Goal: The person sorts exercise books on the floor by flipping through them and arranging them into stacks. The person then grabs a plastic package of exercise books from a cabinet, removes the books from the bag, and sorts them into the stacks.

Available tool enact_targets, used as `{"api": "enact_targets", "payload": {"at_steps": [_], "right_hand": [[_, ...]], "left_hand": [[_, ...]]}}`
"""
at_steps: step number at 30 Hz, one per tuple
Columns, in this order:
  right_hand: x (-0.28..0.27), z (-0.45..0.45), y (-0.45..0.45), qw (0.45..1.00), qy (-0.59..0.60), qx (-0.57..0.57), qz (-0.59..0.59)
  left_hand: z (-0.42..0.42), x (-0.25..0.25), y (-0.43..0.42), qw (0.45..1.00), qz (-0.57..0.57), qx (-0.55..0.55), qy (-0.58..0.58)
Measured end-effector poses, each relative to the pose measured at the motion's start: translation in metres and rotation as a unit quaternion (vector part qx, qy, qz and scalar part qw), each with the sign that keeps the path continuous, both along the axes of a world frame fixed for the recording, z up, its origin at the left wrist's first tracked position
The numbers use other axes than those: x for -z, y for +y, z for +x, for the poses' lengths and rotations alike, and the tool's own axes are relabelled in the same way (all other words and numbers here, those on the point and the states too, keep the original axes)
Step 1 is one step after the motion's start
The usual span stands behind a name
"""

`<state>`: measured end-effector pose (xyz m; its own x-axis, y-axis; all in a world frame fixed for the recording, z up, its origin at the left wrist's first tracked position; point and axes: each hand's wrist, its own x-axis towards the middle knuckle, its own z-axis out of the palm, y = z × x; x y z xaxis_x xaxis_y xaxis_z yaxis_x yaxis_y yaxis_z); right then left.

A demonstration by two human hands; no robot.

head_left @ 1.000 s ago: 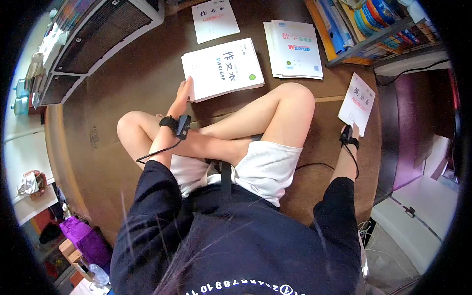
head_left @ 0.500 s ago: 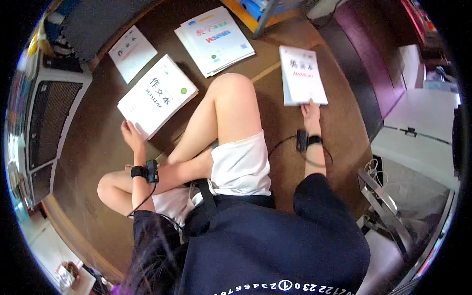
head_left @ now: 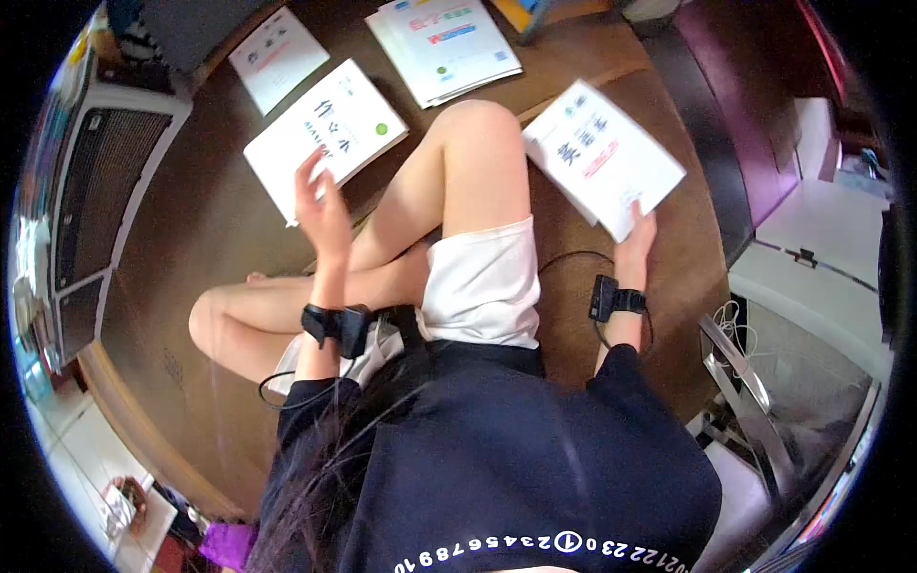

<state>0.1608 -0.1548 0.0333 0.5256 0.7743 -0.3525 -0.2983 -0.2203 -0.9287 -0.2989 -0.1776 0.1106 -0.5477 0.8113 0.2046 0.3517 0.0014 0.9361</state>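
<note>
My right hand grips the lower corner of a white English exercise book with dark and red print, tilted to the right of my raised knee. A sliver of another edge shows beneath it; I cannot tell how many books are there. My left hand is raised with fingers apart, holding nothing. It overlaps the near edge of a thick stack of white composition books with a green dot on the cover. Whether it touches the stack is unclear.
A single white booklet lies beyond the composition books. Another stack of white workbooks with coloured print sits past my knee. All rest on a brown surface. A dark-fronted cabinet stands left, and a metal-framed chair right.
My left hand has left the composition stack's near corner and moved up and right, fingers spread. The English book in my right hand has turned anticlockwise. The camera view has shifted slightly.
</note>
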Motion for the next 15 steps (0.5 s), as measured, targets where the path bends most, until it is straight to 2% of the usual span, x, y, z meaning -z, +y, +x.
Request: {"api": "enact_targets", "payload": {"at_steps": [1,3,7,11,13,15], "right_hand": [[-0.043,-0.024,0.015,0.999,-0.034,0.013,0.004],[-0.081,-0.039,0.026,0.991,-0.029,-0.038,0.123],[-0.162,-0.08,0.018,0.971,-0.116,-0.077,0.195],[-0.186,-0.102,-0.007,0.952,-0.122,-0.124,0.25],[-0.182,-0.106,-0.017,0.941,-0.135,-0.162,0.264],[-0.172,-0.101,-0.021,0.94,-0.141,-0.198,0.241]], "left_hand": [[0.013,-0.015,0.001,0.998,0.028,0.052,-0.014],[0.032,-0.049,0.003,0.989,0.032,0.146,0.002],[0.044,-0.075,0.029,0.971,0.051,0.232,0.034],[0.054,-0.075,0.045,0.948,0.077,0.276,-0.135],[0.051,-0.093,0.03,0.894,-0.032,0.306,-0.326],[0.049,-0.091,0.018,0.851,-0.051,0.327,-0.409]]}}
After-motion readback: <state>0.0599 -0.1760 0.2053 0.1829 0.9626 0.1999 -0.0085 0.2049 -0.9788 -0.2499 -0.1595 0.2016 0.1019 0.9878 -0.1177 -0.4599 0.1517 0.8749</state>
